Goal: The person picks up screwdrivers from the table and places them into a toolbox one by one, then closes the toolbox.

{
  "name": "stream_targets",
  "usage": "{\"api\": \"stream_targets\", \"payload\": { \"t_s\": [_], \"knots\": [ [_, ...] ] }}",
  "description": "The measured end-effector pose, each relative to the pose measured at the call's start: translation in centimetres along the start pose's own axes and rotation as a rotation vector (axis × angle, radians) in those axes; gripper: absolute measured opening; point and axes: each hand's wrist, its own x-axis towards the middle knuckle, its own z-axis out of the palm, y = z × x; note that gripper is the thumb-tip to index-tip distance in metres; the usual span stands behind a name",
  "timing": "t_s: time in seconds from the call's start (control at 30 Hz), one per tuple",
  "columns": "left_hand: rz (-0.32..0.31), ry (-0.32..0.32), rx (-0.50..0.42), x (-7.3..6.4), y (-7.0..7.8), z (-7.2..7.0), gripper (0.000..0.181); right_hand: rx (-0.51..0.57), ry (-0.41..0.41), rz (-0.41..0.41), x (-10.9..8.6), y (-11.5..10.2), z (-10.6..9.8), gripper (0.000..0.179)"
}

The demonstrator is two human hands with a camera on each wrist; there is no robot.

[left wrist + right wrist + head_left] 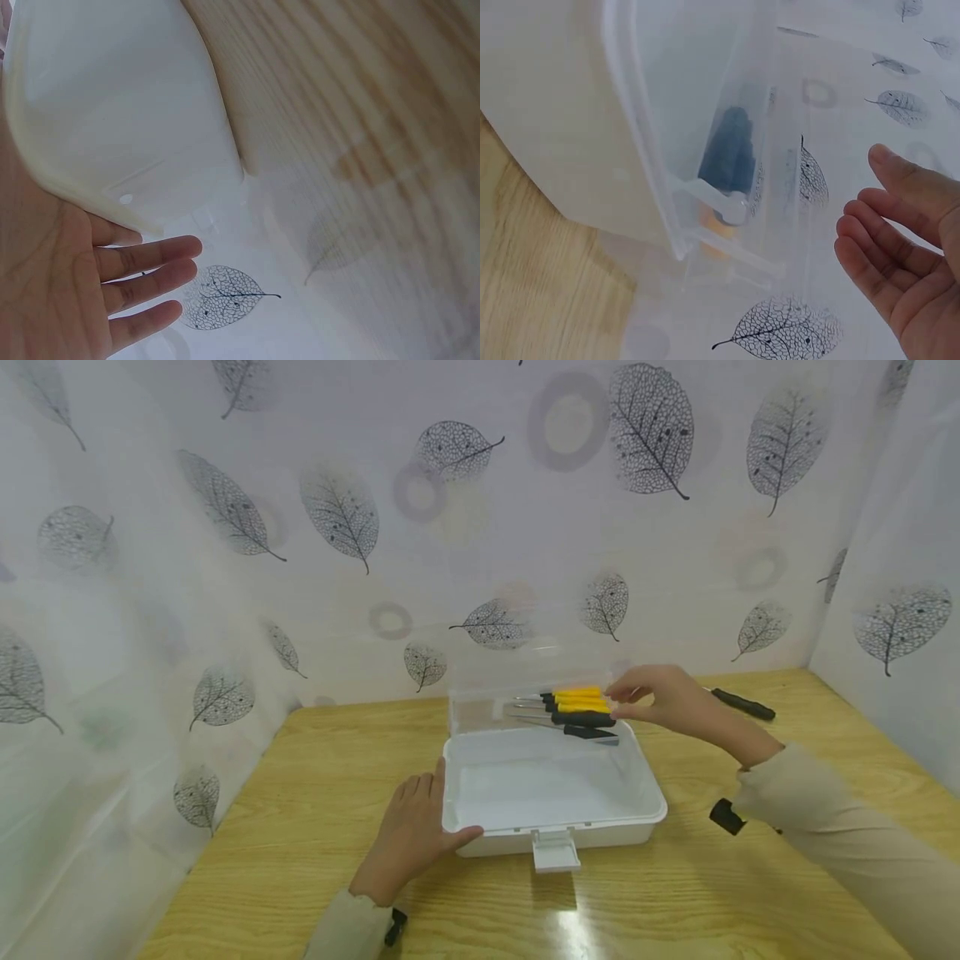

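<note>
A white plastic box [555,839] stands on the table with its clear lid [480,714] tipped open behind it. Several screwdrivers with yellow handles [581,702] and black handles [583,719] lie together in the lid; through its clear side, a dark handle [731,154] shows in the right wrist view. My left hand [416,822] lies along the box's left front corner, fingers straight, thumb by the front rim. Beside the lid's right end, my right hand [663,697] hovers near the yellow handles. Its fingers are loosely bent, with nothing between them in the right wrist view.
Another black-handled tool [742,703] lies on the wooden table [337,752] at the back right, behind my right hand. A white latch [555,852] hangs from the box's front. Leaf-patterned sheeting [337,610] encloses the table's back and sides.
</note>
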Motion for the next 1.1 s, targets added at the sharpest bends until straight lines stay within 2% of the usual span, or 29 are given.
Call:
{"api": "stream_targets", "payload": {
  "t_s": [0.23, 0.37, 0.6, 0.83, 1.03, 1.1],
  "knots": [
    [0.004, 0.009, 0.015, 0.0, -0.1, -0.1, 0.105, -0.055, 0.075, 0.004, -0.8, 1.0, -2.2, 0.023],
    [0.006, 0.008, 0.024, 0.0, -0.1, -0.1, 0.105, -0.072, 0.106, 0.042, -1.3, 2.1, -3.1, 0.024],
    [0.01, -0.001, 0.016, -0.1, 0.0, -0.2, 0.106, -0.057, 0.102, 0.191, -2.4, 4.4, -4.4, 0.029],
    [0.0, -0.013, 0.018, -0.1, 0.0, -0.2, 0.106, -0.106, 0.171, 0.227, -3.5, 7.1, -5.2, 0.032],
    [-0.001, -0.017, 0.013, -0.1, 0.0, -0.2, 0.106, -0.032, 0.199, 0.367, -4.8, 9.6, -5.2, 0.036],
    [0.001, -0.019, 0.01, -0.1, 0.0, -0.3, 0.106, -0.002, 0.205, 0.389, -5.2, 10.4, -5.1, 0.037]
  ]
}}
